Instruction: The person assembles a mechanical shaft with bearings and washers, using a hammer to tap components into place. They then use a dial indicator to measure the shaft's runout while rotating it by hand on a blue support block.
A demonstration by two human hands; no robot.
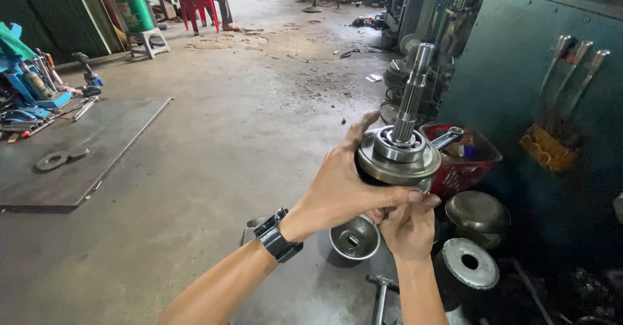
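Steel splined shaft assembly (403, 144) gripped by left hand (341, 185) and right hand (409, 226).

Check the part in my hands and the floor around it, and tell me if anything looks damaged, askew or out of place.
Nothing looks damaged. The splined shaft assembly stands upright, left hand around its flange, right hand beneath. Loose parts are scattered on the floor below: a metal bowl, a round disc with a hole and a red crate of bits.
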